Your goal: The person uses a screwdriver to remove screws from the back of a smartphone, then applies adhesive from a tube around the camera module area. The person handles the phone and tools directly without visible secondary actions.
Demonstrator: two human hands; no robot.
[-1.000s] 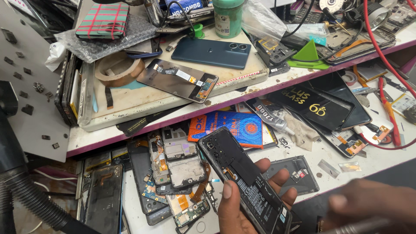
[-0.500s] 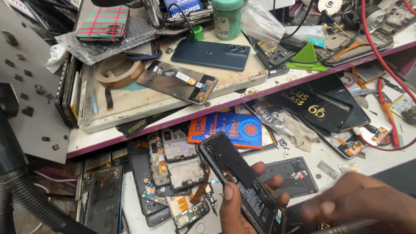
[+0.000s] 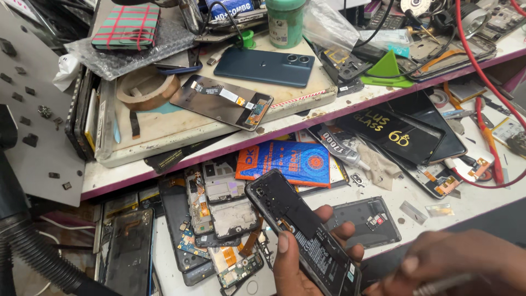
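Gripping one opened phone (image 3: 304, 235), left hand (image 3: 298, 263) clasped around it; right hand (image 3: 466, 263) pinching one metal tool (image 3: 444, 284).

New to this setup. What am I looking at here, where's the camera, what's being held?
There is no robot here: a person works with two bare hands, and the single camera sits on their head and looks down at the bench.

The left hand grips an opened phone, back cover off, its dark insides facing up. The right hand is at the lower right, blurred, and holds a thin metal tool; I cannot tell its kind.

On the white worktop lie stripped phone frames and circuit boards, an orange and blue packet and a dark back panel.

A raised shelf behind carries a blue phone face down, a loose screen panel, a roll of tape and a green tub. A red cable runs down the right side.
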